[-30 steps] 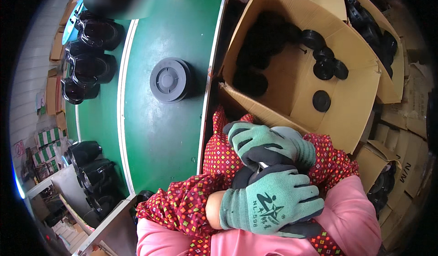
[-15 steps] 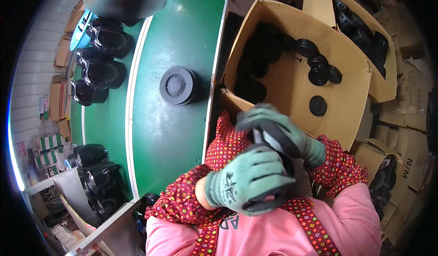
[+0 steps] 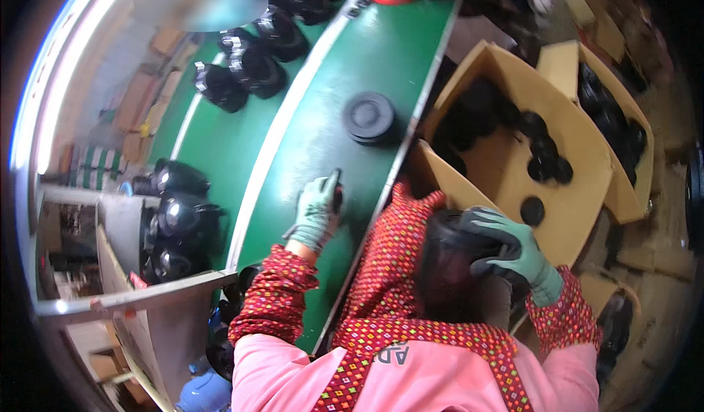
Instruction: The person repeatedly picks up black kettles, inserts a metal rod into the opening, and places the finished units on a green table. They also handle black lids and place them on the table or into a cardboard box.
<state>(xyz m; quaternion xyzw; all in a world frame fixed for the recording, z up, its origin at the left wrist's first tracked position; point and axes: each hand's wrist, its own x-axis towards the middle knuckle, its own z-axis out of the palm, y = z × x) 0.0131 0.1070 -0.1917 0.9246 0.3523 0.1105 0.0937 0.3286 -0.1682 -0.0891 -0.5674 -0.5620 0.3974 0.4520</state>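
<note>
Mid-frame, your left hand (image 3: 320, 210) pinched 1 small dark piece (image 3: 336, 190) on the green belt (image 3: 323, 129) while your right hand (image 3: 513, 250) gripped the black housing (image 3: 455, 258) lower right; steadying it first would have helped.

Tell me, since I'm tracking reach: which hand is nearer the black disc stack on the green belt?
Left. The left hand rests on the belt just below the disc stack; the right hand holds a dark container off the belt.

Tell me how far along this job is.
Done, it seems: black housings stand in rows on the green belt, and a round disc lies there. In hand: the right hand grips a black housing at the lap; the left hand rests on the belt. Left: more discs in the box.
</note>
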